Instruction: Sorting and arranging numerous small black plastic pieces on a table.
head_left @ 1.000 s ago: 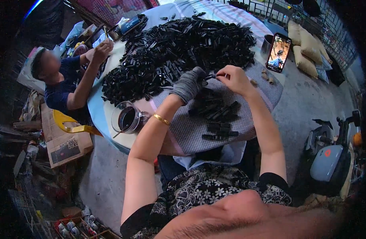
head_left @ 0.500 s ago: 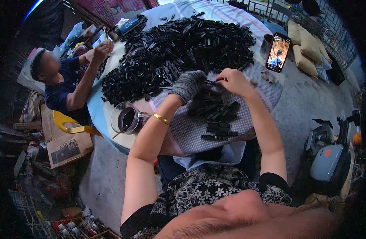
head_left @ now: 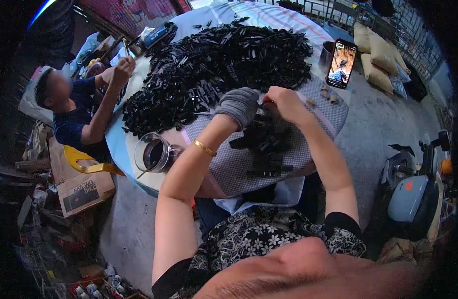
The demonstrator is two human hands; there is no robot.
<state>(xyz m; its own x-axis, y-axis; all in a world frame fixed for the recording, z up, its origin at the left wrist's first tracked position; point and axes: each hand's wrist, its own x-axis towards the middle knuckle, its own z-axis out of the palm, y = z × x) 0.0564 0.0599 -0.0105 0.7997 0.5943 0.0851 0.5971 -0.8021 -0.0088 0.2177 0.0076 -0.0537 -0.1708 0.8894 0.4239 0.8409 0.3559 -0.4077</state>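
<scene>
My left hand (head_left: 239,106), in a grey knit glove, is closed above the table (head_left: 226,162). Close beside it, my bare right hand (head_left: 288,103) is pinched, fingertips almost meeting the glove. Between them is a small dark piece, mostly hidden by the fingers. A loose cluster of flat black strips (head_left: 261,137) lies just under my hands, with a short row of black strips (head_left: 270,172) nearer to me, somewhat blurred. Beyond my hands spreads a large heap of glossy black strips (head_left: 229,57).
A clear glass mug (head_left: 153,153) of dark liquid, with a thin stick in it, stands left of my forearm. A lit phone (head_left: 341,64) is propped up near a dark cup (head_left: 326,54). At left sits another person (head_left: 74,112), hands raised. Stuffed sacks (head_left: 381,55) lie beyond the table.
My hands have drawn slightly closer together, and the thin dark piece between them shows less. The whole view has shifted a little. The other person's hands remain raised.
</scene>
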